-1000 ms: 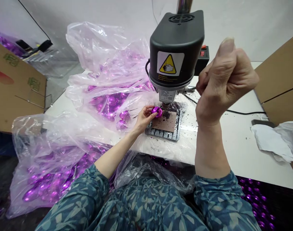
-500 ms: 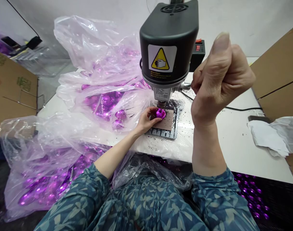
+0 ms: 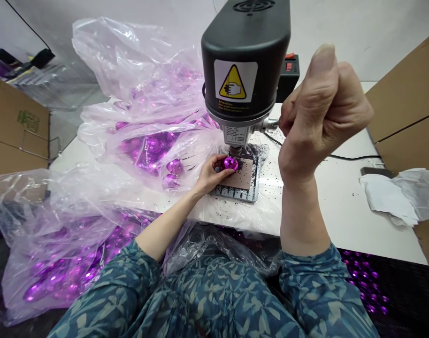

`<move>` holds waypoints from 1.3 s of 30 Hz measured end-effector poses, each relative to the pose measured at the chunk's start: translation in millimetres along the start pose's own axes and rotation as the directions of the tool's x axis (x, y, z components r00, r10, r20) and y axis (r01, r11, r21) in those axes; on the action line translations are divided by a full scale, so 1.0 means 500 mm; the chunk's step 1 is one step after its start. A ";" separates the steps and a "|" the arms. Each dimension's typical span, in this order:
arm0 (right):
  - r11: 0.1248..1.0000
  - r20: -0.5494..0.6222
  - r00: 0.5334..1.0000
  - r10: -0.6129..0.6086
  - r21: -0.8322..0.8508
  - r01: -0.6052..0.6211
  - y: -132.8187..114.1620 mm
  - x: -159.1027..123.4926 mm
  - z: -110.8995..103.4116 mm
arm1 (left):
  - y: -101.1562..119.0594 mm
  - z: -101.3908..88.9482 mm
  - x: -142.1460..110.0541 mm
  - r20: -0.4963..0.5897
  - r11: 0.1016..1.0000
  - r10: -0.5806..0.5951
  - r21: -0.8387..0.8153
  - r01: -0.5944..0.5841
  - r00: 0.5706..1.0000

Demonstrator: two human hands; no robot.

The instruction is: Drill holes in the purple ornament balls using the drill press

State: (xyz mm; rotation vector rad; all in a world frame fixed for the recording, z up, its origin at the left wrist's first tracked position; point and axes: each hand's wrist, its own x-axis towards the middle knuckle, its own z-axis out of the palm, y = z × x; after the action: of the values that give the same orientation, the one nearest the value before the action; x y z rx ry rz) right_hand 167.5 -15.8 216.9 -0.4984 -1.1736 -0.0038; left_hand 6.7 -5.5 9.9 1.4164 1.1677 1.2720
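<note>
My left hand [image 3: 210,174] pinches a shiny purple ornament [image 3: 230,163] and holds it on the brown pad of the drill press table [image 3: 251,188], right under the chuck. The black drill press head [image 3: 246,61] with a yellow warning sticker stands above it. My right hand [image 3: 323,112] is raised beside the press, closed in a fist round the metal feed lever [image 3: 271,124], thumb up.
Clear plastic bags of purple ornaments [image 3: 147,141] lie left of the press, and another bag [image 3: 59,244] hangs by my lap. Cardboard boxes [image 3: 404,108] stand right and left. Crumpled white paper [image 3: 394,195] lies at the right. Dark drill chips dot the white table [image 3: 341,206].
The drill head has come slightly lower over the ornament, and my view shifted a little to the right. My left hand still holds the ornament under the chuck; my right fist stays on the lever.
</note>
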 end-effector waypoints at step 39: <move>0.945 -0.055 0.945 -0.323 0.038 0.326 0.060 -0.102 -0.047 | -0.004 0.036 -0.028 0.035 0.997 0.075 0.018 -0.075 0.997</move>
State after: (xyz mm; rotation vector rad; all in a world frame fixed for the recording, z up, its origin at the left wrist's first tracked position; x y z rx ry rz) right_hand 175.5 -10.7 153.9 -0.2575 -1.1950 -0.2711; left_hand 24.1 -19.4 3.8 1.5024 1.1158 1.2867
